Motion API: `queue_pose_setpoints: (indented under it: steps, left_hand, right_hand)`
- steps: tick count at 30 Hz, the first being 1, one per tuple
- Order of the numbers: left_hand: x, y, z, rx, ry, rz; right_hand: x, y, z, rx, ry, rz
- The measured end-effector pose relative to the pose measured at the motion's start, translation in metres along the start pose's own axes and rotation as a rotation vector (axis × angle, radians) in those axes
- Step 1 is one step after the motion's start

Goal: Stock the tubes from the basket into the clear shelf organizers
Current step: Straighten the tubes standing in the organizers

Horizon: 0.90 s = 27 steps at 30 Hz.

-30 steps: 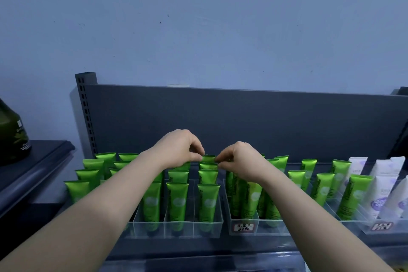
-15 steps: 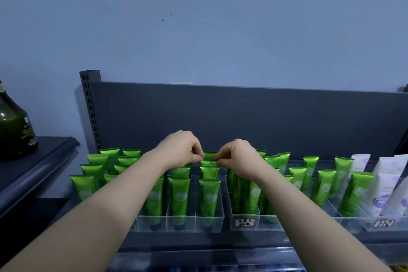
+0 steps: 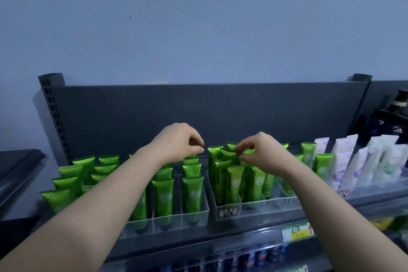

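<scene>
Against the dark grey shelf panel (image 3: 198, 112), our right hand (image 3: 260, 152) pinches a green plastic tube (image 3: 228, 154) above clear plastic shelf organizers (image 3: 254, 207), our left hand (image 3: 181, 146) curled, grip narrow and empty.

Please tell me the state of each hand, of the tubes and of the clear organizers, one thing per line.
left hand, fingers curled, no tube in its grip.
right hand, pinching the top of a green tube.
green tube, tilted, down in the labelled organizer.
left organizer, filled in rows.
stocked tubes, upright, caps down.
white tubes, standing, leaning back.
</scene>
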State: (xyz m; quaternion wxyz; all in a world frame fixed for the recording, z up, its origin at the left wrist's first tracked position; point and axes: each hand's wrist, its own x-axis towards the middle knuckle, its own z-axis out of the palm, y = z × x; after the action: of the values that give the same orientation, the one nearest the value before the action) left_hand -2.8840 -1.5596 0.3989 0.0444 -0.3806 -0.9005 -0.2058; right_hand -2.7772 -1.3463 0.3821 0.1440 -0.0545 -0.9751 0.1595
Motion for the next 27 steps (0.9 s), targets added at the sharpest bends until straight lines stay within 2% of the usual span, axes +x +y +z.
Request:
queue_pose_setpoints:
  steps: [4,9,15,27]
  left_hand:
    - [0.002,0.014,0.018,0.028,-0.069,0.035]
    - [0.008,0.03,0.034,0.062,-0.119,0.031]
    - [0.017,0.04,0.044,0.084,-0.094,-0.032]
    - [0.015,0.046,0.052,0.073,0.038,-0.118]
  right_hand:
    - [-0.012,0.012,0.004,-0.043,-0.03,-0.013]
    - [-0.008,0.014,0.009,-0.13,-0.013,-0.12]
    - [-0.003,0.022,0.017,-0.1,-0.054,-0.227]
    - [0.004,0.027,0.027,0.076,-0.046,-0.293]
